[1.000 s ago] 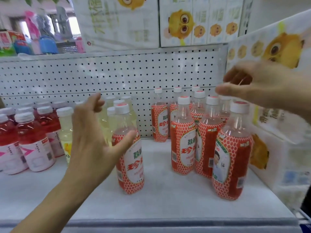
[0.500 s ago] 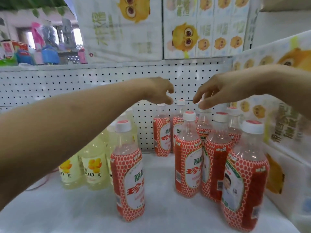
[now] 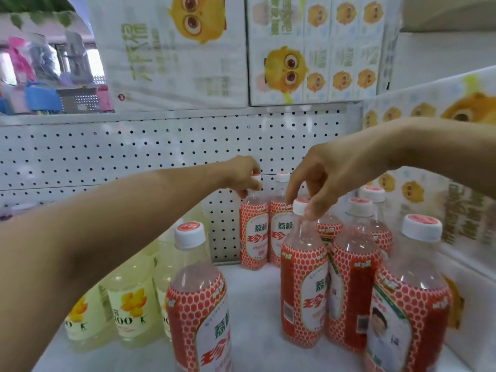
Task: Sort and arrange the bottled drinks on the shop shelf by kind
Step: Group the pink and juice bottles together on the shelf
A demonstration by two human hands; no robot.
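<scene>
Lychee btls [image 3: 303,285] stand right on shelf [image 3: 255,296], lemon btls [image 3: 131,310] left, one lychee btl [image 3: 198,299] btwn, up front.

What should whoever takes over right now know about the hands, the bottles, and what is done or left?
Left hand: grip curled on the cap of the rear red-labelled clear plastic bottle by the white pegboard wall.
Right hand: pinches the white cap of the middle red-labelled bottle.
Done: the other red-labelled bottles cluster at the right.
To do: one stray red-labelled bottle stands beside the pale yellow plastic bottles; it probably belongs in the red group.
</scene>
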